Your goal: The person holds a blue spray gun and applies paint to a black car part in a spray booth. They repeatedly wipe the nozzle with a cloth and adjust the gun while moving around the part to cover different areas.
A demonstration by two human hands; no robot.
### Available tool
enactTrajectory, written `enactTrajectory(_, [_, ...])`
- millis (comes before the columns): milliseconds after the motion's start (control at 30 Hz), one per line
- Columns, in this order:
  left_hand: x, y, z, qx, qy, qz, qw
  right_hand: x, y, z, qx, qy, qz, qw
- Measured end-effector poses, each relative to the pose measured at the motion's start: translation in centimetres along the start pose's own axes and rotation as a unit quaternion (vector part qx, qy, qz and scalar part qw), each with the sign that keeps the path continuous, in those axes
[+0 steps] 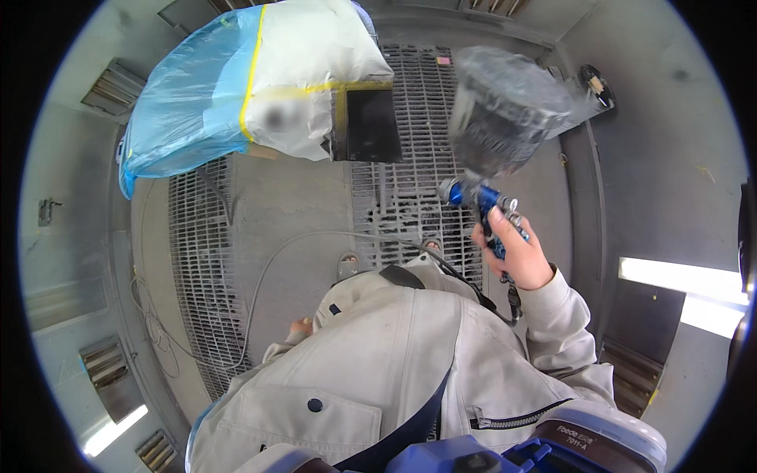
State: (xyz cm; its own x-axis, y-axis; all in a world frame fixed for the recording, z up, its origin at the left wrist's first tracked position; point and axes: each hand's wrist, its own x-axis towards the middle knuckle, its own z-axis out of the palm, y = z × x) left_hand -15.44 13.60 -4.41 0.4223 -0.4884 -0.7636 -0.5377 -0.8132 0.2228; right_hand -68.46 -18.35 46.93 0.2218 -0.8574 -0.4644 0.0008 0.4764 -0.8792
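Note:
My right hand [518, 251] is wrapped round the grip of a blue spray gun [490, 199], with the thumb over the back of its body. On top of the gun sits a large cloudy cup [509, 102], smeared grey. A hose hangs from the grip's lower end. My left hand [301, 325] shows only partly beside my jacket, low at my left side; its fingers are mostly hidden. Ahead to the left stands a large workpiece wrapped in blue plastic film [189, 94] and white masking paper [315, 47], edged with yellow tape. Its glossy black panel [374, 126] is uncovered.
Metal floor gratings [206, 268] run along both sides of a grey floor strip. A grey air hose [272, 256] curves across the floor from a loose coil at left. At far right stands a white cylindrical container [579, 114]. Grey booth walls with lit lamps enclose the space.

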Motion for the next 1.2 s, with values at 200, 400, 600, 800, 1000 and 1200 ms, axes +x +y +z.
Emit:
enactTrajectory(200, [-7.9,1.5,5.7,-0.018,-0.004,0.002,1.000,2.3,2.4,-5.0,-0.011,-0.024,-0.073,0.997])
enactTrajectory(400, [-19.9,0.7,8.3,-0.065,0.009,-0.030,0.997,3.8,2.3,-9.6,0.034,-0.127,0.007,0.991])
enactTrajectory(600, [-29.3,0.3,6.0,-0.057,0.026,-0.060,0.996,7.0,4.6,-10.0,0.032,-0.108,0.015,0.994])
enactTrajectory(800, [-34.4,7.5,1.2,-0.028,0.084,-0.055,0.995,8.4,6.9,-11.8,0.115,-0.134,-0.005,0.984])
enactTrajectory(1000, [-32.1,21.6,-3.0,-0.036,0.076,-0.002,0.996,9.4,6.8,-12.9,0.137,-0.199,0.024,0.970])
enactTrajectory(1200, [-30.5,24.9,-2.1,-0.060,0.100,0.103,0.988,11.4,4.0,-12.5,0.112,-0.194,-0.046,0.974])
